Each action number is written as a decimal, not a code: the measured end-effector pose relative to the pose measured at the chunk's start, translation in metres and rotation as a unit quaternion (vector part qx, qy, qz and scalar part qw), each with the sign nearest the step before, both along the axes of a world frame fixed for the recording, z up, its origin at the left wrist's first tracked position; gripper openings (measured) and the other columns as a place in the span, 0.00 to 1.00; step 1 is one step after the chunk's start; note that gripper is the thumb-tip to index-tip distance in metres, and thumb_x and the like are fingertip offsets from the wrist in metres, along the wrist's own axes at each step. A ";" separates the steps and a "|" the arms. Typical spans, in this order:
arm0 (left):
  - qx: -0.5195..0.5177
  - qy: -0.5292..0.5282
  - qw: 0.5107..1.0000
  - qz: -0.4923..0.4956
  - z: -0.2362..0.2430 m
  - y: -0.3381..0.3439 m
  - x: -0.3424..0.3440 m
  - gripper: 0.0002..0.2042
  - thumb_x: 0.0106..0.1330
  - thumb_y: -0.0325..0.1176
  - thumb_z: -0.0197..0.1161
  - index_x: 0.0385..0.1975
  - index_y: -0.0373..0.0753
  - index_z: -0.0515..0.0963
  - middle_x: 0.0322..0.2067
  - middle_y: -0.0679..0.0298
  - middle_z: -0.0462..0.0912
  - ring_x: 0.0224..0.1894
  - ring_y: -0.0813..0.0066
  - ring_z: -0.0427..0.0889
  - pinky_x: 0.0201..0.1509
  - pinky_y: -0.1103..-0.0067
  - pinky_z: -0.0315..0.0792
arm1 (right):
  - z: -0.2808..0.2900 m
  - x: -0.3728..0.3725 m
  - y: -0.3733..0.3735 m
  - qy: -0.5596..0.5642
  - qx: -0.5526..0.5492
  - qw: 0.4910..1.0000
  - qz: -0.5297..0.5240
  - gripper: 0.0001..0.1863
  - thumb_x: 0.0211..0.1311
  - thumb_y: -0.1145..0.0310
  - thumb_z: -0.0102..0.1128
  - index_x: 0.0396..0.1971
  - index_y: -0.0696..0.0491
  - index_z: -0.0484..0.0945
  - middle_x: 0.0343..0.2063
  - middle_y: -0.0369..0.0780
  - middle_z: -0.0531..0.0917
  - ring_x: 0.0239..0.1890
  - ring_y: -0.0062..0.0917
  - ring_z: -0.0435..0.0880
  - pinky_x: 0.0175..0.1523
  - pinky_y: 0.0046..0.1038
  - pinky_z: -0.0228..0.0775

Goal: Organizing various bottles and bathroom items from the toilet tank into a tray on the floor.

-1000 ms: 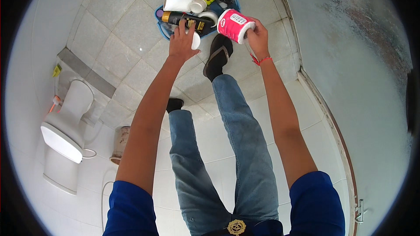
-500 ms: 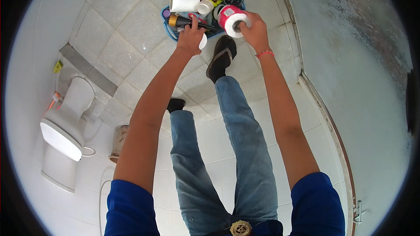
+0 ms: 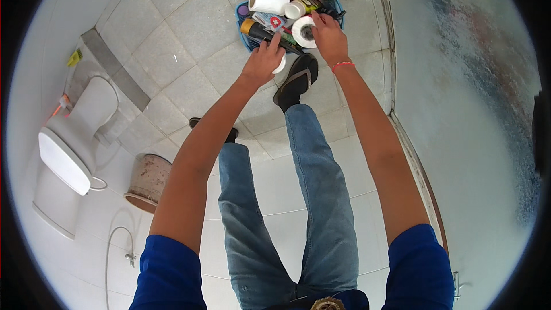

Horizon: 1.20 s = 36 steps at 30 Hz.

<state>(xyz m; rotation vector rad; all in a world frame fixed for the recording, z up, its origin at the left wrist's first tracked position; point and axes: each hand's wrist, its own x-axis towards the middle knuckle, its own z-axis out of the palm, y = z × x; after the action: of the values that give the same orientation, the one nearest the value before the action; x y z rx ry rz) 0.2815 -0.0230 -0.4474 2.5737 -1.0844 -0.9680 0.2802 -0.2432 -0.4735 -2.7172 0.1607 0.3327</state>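
Observation:
A blue plastic basket full of toiletries stands on the floor in front of me. My right hand grips the right edge of a white roll with a dark core, low among the basket's contents. My left hand is closed at the basket's near edge, with a small round white thing showing beneath it. The kind of this white thing is hidden by the hand. Close beyond its fingers lies a black bottle with a gold cap. A white paper roll and a white-capped yellow-green bottle lie further back.
My sandalled foot is just in front of the basket. A white toilet stands at the left, beside a worn brownish bucket. A door frame and wall run along the right; grey tiles cover the floor.
My right hand has lowered the roll into the basket, its round face now turned up. The left hand has drawn slightly nearer with the white thing. The view has shifted, so the basket appears further right.

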 end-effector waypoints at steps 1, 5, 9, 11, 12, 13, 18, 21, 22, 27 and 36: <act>-0.028 -0.008 1.000 0.006 0.004 0.006 -0.003 0.32 0.39 0.29 0.77 0.47 0.38 0.70 0.64 0.51 0.55 0.54 0.52 0.72 0.55 0.66 0.75 | 0.000 -0.001 -0.001 0.020 0.024 0.999 0.008 0.20 0.57 0.66 0.59 0.51 0.49 0.75 0.48 0.42 0.77 0.48 0.39 0.78 0.50 0.37 0.76; -0.053 0.011 0.998 0.024 0.007 0.010 -0.011 0.33 0.40 0.28 0.76 0.51 0.38 0.69 0.64 0.50 0.55 0.55 0.52 0.71 0.58 0.65 0.72 | 0.011 0.011 0.002 0.005 0.055 0.998 0.028 0.25 0.56 0.62 0.62 0.54 0.52 0.73 0.50 0.46 0.76 0.49 0.42 0.78 0.52 0.40 0.73; -0.051 0.000 0.998 0.045 -0.002 0.021 -0.024 0.33 0.40 0.29 0.76 0.50 0.37 0.70 0.63 0.50 0.56 0.54 0.53 0.72 0.56 0.65 0.72 | 0.043 0.056 0.052 -0.115 0.107 0.979 0.130 0.28 0.52 0.63 0.66 0.55 0.52 0.72 0.52 0.46 0.74 0.51 0.42 0.78 0.51 0.39 0.73; -0.085 -0.034 0.994 0.055 -0.004 0.014 -0.033 0.31 0.41 0.29 0.74 0.49 0.38 0.70 0.62 0.49 0.58 0.52 0.54 0.72 0.54 0.66 0.73 | 0.032 0.077 0.068 -0.165 0.120 0.956 0.211 0.29 0.51 0.63 0.67 0.55 0.50 0.71 0.53 0.46 0.73 0.50 0.42 0.78 0.51 0.39 0.74; -0.089 -0.034 0.993 0.064 -0.002 0.009 -0.036 0.31 0.41 0.29 0.74 0.49 0.38 0.70 0.62 0.49 0.58 0.52 0.54 0.72 0.54 0.66 0.73 | 0.025 0.088 0.076 -0.166 0.060 0.949 0.261 0.34 0.50 0.64 0.69 0.59 0.49 0.68 0.56 0.46 0.71 0.53 0.43 0.76 0.52 0.39 0.74; -0.102 -0.041 0.992 0.068 -0.001 0.005 -0.040 0.30 0.41 0.29 0.73 0.48 0.38 0.71 0.61 0.49 0.59 0.52 0.54 0.72 0.54 0.67 0.73 | 0.015 0.098 0.081 -0.167 0.002 0.936 0.309 0.38 0.50 0.66 0.70 0.63 0.48 0.64 0.58 0.47 0.68 0.56 0.44 0.75 0.53 0.39 0.74; -0.111 -0.031 0.989 0.097 0.008 0.001 -0.059 0.29 0.42 0.30 0.73 0.47 0.38 0.70 0.60 0.49 0.60 0.52 0.54 0.73 0.52 0.68 0.74 | -0.005 0.115 0.095 0.129 -0.036 0.939 0.315 0.42 0.43 0.70 0.72 0.63 0.41 0.65 0.54 0.44 0.69 0.55 0.43 0.75 0.53 0.44 0.75; -0.126 -0.033 0.983 0.128 0.015 0.000 -0.068 0.28 0.43 0.29 0.72 0.47 0.38 0.70 0.59 0.49 0.59 0.52 0.55 0.74 0.53 0.69 0.74 | 0.002 0.110 0.089 0.187 -0.043 0.901 0.389 0.36 0.39 0.68 0.73 0.56 0.43 0.75 0.53 0.43 0.69 0.54 0.42 0.76 0.53 0.43 0.75; -0.124 -0.032 0.983 0.130 0.018 -0.004 -0.068 0.27 0.44 0.28 0.72 0.47 0.38 0.70 0.59 0.50 0.59 0.52 0.56 0.74 0.53 0.69 0.75 | 0.000 0.109 0.081 0.188 -0.048 0.898 0.394 0.36 0.39 0.68 0.73 0.56 0.43 0.75 0.53 0.43 0.69 0.54 0.42 0.76 0.53 0.43 0.75; -0.153 -0.035 0.972 0.173 0.024 -0.017 -0.074 0.27 0.45 0.27 0.70 0.49 0.38 0.70 0.59 0.50 0.59 0.51 0.57 0.74 0.54 0.69 0.75 | -0.022 0.101 0.073 0.157 -0.060 0.882 0.441 0.38 0.39 0.67 0.74 0.57 0.48 0.73 0.57 0.40 0.68 0.54 0.41 0.76 0.54 0.43 0.75; -0.166 -0.030 0.954 0.246 0.017 -0.036 -0.068 0.36 0.38 0.30 0.78 0.52 0.38 0.69 0.59 0.49 0.57 0.51 0.56 0.74 0.54 0.69 0.75 | -0.025 0.110 0.100 0.286 -0.151 0.814 0.482 0.46 0.33 0.68 0.78 0.60 0.36 0.70 0.55 0.39 0.76 0.54 0.39 0.79 0.52 0.40 0.76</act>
<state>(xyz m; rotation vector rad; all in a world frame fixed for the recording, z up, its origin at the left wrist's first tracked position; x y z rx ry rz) 0.2137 -0.0585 -0.4300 2.4185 -0.5099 -0.5337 0.3900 -0.1430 -0.4987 -2.6590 -1.1328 1.5072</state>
